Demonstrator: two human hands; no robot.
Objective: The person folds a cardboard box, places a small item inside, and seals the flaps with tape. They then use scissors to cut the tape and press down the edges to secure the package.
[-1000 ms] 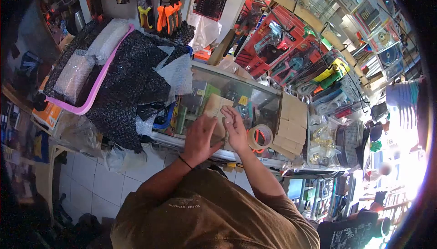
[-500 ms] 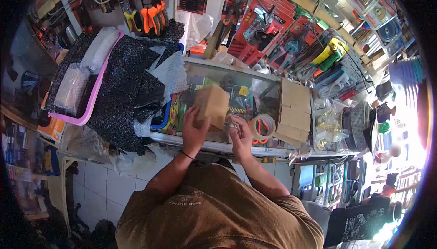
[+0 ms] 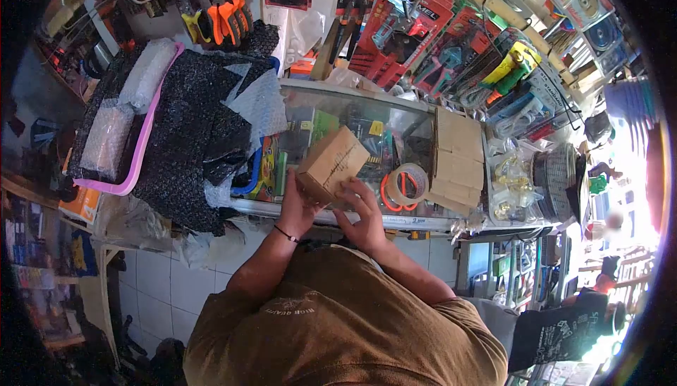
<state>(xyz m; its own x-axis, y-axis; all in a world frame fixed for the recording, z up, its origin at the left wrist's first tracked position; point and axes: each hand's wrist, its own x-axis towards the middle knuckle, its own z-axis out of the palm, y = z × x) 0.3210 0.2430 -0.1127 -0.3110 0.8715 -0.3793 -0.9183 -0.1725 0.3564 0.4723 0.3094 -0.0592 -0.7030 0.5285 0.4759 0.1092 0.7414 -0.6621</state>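
A small brown cardboard box [image 3: 337, 162] with dark print on its side is tilted above the glass counter [image 3: 331, 107]. My left hand [image 3: 299, 206] grips its lower left end, the fingers partly hidden behind it. At the box's near right edge, my right hand [image 3: 364, 218] has its fingers curled against the cardboard. Just right of that hand, a roll of tape [image 3: 422, 183] lies on the counter over an orange-handled tool [image 3: 386, 197], probably scissors.
Flattened cardboard [image 3: 458, 153] lies on the counter's right part. To the left are black bubble wrap [image 3: 194, 118] and a pink-rimmed basket [image 3: 144, 142] with wrapped parcels. Packaged tools [image 3: 405, 26] hang along the back. Clear bags of brass-coloured parts [image 3: 511, 181] sit at the right.
The box has turned and tipped, so its printed side now shows. My right hand has moved left from beside the tape roll onto the box. My left hand stays on the box.
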